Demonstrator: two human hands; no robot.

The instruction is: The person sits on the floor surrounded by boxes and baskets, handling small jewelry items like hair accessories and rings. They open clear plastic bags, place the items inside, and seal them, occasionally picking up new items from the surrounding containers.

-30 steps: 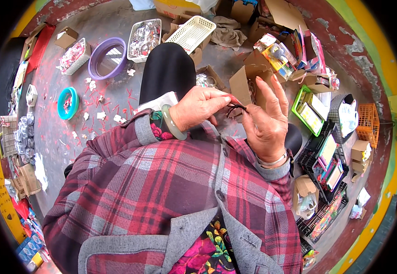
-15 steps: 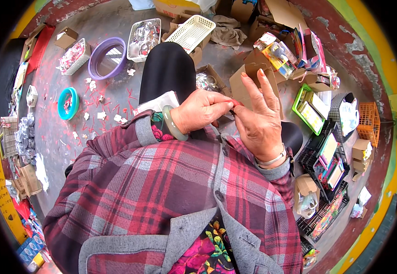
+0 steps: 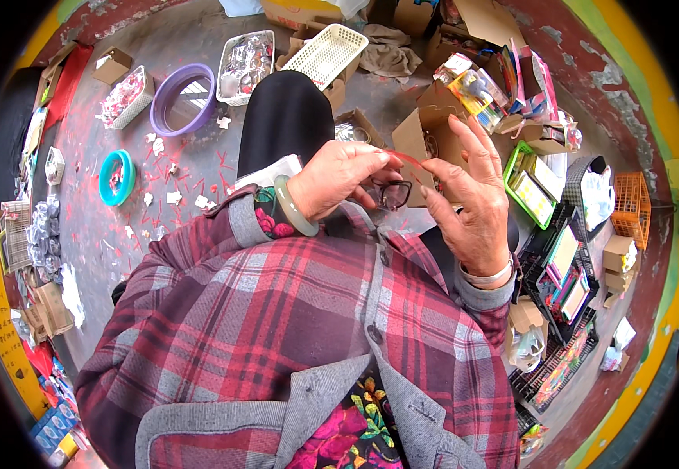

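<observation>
My left hand (image 3: pixel 333 181), with a pale bangle at the wrist, is closed, thumb and fingers pinched on a thin red strip (image 3: pixel 408 159). Just below those fingertips hangs a small dark-framed, see-through squarish piece (image 3: pixel 393 195); whether it is joined to the strip is hidden. The strip's free end reaches the index fingertip of my right hand (image 3: pixel 471 205). Thumb and index stand apart on that hand, and its other fingers are raised. Behind the hands sits an open cardboard box (image 3: pixel 411 141), partly covered by them.
On the floor at left are a purple basin (image 3: pixel 157 109), a turquoise tub (image 3: pixel 105 173) and scattered red and white scraps. White baskets, one holding wrapped pieces (image 3: pixel 247 66), stand ahead. Along the right lie a green tray (image 3: pixel 509 168), black crates (image 3: pixel 528 270) and an orange basket (image 3: pixel 631 207).
My right hand has moved right, away from the left, and its thumb and index have parted. The red strip now shows stretched between the hands, and the dark-framed piece has come into sight.
</observation>
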